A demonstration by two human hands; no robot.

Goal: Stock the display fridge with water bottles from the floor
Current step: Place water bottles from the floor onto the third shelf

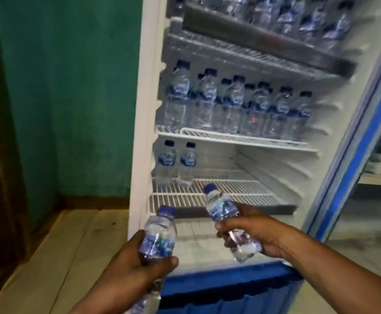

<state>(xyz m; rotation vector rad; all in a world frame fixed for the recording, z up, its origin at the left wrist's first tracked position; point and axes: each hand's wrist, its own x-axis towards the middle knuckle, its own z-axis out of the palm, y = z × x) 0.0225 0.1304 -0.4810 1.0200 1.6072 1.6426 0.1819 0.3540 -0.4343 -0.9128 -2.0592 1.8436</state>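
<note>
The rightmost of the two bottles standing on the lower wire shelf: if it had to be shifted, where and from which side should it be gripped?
Grip the right standing bottle around its labelled middle, from the front right. It stands upright, its neighbour crowds its left, and the wire shelf is bare to its right.

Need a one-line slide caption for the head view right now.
Both hands, left and right, each hold a water bottle before the open fridge's nearly bare third shelf.
</note>
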